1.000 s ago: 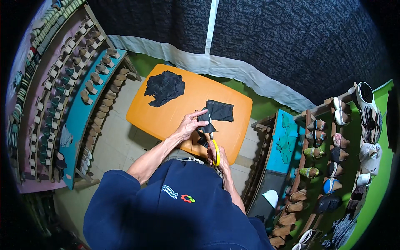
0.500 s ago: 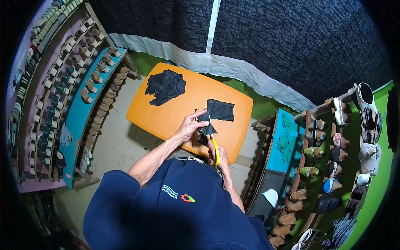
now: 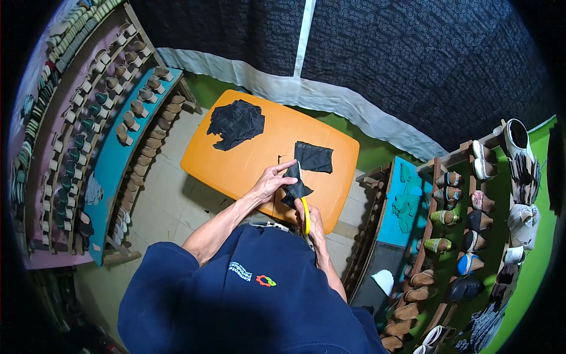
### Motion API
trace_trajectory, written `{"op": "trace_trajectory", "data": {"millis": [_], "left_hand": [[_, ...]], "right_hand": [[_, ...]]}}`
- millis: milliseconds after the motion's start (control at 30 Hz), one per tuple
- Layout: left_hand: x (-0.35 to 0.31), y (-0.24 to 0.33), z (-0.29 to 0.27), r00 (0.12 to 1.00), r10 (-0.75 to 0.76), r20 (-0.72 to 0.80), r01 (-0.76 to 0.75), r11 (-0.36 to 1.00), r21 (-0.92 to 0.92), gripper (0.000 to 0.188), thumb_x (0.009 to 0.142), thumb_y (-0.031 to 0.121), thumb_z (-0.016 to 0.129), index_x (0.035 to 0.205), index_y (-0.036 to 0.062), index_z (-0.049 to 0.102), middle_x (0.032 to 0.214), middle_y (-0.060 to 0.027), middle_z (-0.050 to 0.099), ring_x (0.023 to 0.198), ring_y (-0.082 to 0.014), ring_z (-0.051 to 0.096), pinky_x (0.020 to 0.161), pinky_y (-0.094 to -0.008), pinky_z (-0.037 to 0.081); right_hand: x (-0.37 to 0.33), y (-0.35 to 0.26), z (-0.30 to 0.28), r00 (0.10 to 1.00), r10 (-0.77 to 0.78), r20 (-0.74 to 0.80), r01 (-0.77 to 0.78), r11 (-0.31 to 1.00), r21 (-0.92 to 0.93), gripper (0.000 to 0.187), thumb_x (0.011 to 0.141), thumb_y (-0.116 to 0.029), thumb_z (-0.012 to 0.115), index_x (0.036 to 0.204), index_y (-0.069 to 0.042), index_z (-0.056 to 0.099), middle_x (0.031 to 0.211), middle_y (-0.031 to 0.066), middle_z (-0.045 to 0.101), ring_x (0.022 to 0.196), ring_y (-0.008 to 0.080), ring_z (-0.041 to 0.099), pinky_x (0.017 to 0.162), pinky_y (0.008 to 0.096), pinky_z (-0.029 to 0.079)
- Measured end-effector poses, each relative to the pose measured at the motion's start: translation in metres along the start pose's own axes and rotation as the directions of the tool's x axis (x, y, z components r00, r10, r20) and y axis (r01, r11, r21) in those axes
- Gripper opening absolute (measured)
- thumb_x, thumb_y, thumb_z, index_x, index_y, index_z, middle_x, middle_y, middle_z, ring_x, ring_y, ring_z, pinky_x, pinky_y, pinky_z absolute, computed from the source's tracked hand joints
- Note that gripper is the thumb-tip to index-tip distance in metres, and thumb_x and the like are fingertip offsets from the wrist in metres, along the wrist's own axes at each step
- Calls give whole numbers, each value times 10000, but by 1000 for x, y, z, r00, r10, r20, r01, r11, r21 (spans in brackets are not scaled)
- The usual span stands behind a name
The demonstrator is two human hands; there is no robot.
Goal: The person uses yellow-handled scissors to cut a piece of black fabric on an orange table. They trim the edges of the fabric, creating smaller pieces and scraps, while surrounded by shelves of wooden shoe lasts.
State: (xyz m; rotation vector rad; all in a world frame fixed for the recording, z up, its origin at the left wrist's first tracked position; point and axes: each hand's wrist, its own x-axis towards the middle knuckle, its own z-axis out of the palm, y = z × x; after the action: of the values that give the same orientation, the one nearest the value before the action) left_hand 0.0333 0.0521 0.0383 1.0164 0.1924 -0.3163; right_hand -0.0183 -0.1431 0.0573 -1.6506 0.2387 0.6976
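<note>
Near the table's near edge, clamped in the right hand (image 3: 314, 220): yellow-handled scissors (image 3: 307, 213). Just left and farther, pinched in the left hand (image 3: 272, 180) above the orange table (image 3: 277, 127): 1 black cloth piece (image 3: 299, 189). Close together but not touching, those 2 hands. Beyond, at right: 1 flat dark cloth (image 3: 313, 157). Farther, at left: 1 black cloth heap (image 3: 237, 124).

Yellow-handled scissors (image 3: 306, 216) lie against held black cloth (image 3: 299, 188)

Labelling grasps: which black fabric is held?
The black fabric piece in the left hand; the irregular black heap and flat black rectangle lie on the orange table.
</note>
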Motion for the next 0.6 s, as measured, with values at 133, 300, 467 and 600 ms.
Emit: {"op": "trace_trajectory", "data": {"millis": [133, 300, 467, 600], "left_hand": [[-1, 0, 0, 1000, -3, 3, 3, 1000, 22, 686, 820, -31, 750, 1454, 45, 499, 1097, -29, 697, 902, -72, 644, 881, -221, 522], [-3, 2, 4, 1000, -5, 15, 4, 999, 32, 694, 814, -33, 749, 1456, 48, 498, 1123, -28, 693, 934, -77, 643, 900, -225, 515], [-9, -2, 5, 999, 3, 34, -6, 996, 91, 699, 808, -27, 754, 1455, 53, 503, 1205, -47, 668, 1038, -90, 619, 983, -243, 472], [-9, -14, 2, 999, 7, 43, -10, 996, 87, 717, 799, -22, 758, 1462, 47, 494, 1191, -33, 659, 1018, -83, 610, 954, -212, 466]], "right_hand": [[0, 5, -2, 1000, -12, -13, 12, 1000, -12, 534, 899, -584, 678, 717, -84, 630, 504, -41, 440, 408, 81, 434, 393, 274, 336], [-1, 5, -1, 1000, -3, -1, 3, 1000, 20, 536, 892, -590, 684, 753, -73, 679, 522, -50, 440, 438, 71, 416, 421, 275, 325], [10, 20, -3, 999, -16, -45, 10, 991, -134, 580, 872, -614, 689, 903, -37, 738, 613, -28, 518, 575, 92, 463, 527, 287, 364], [7, 21, -1, 998, -12, -69, 3, 991, -131, 584, 847, -627, 707, 861, -45, 742, 620, -32, 526, 580, 98, 465, 528, 294, 360]]}}
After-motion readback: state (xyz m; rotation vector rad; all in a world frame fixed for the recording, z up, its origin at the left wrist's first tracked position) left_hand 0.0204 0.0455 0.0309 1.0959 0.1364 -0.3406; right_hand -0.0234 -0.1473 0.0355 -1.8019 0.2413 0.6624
